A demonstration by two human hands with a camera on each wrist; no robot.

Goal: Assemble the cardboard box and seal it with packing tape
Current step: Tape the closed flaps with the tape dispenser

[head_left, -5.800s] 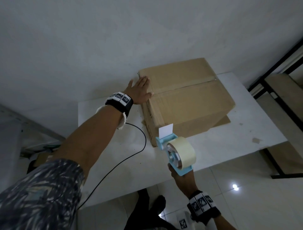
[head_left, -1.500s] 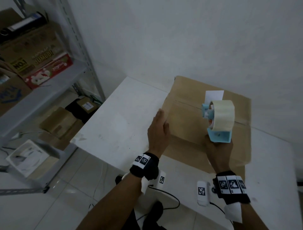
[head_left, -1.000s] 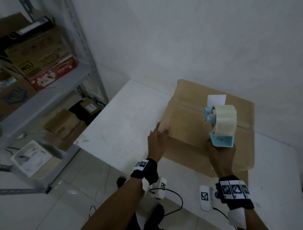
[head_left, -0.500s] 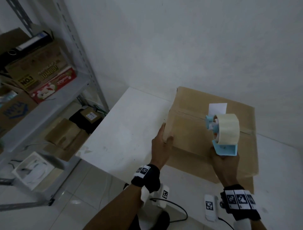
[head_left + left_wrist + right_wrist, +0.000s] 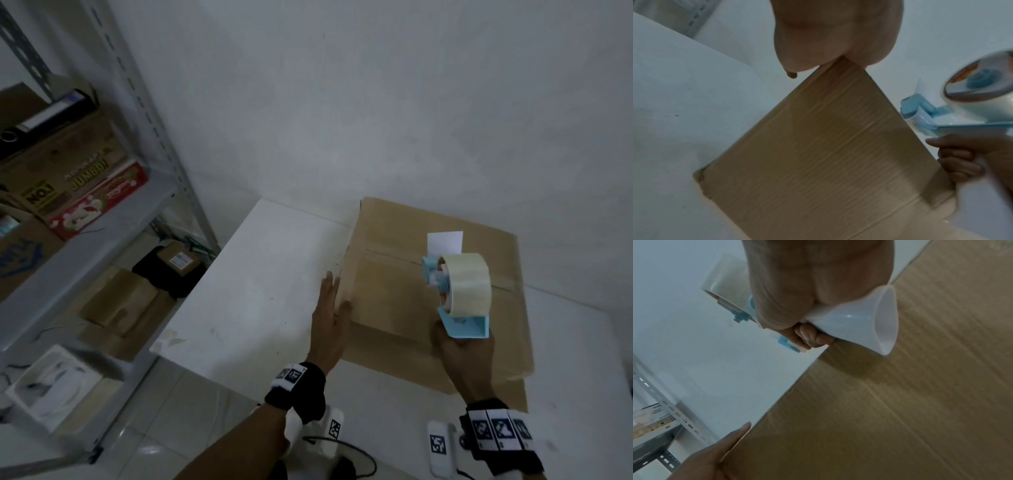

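A closed brown cardboard box (image 5: 394, 301) stands on the white table (image 5: 260, 294), its top seam running left to right. My left hand (image 5: 330, 318) lies flat with straight fingers against the box's left side, thumb on the top near the corner (image 5: 844, 61). My right hand (image 5: 462, 353) grips the white handle (image 5: 859, 324) of a light blue tape dispenser (image 5: 459, 294) with a clear tape roll, held above the box's top. A white tab of the dispenser sticks up over the seam.
A grey metal shelf rack (image 5: 113, 219) stands to the left with cartons and a binder; more boxes lie on the floor beneath. A white wall (image 5: 376, 102) is right behind the table. A black cable (image 5: 352, 455) hangs near the table's front edge.
Since 5.8 s ago my view swung round the box. In the last second my left hand slid along the box's left side to its near corner; the dispenser stayed over the top.
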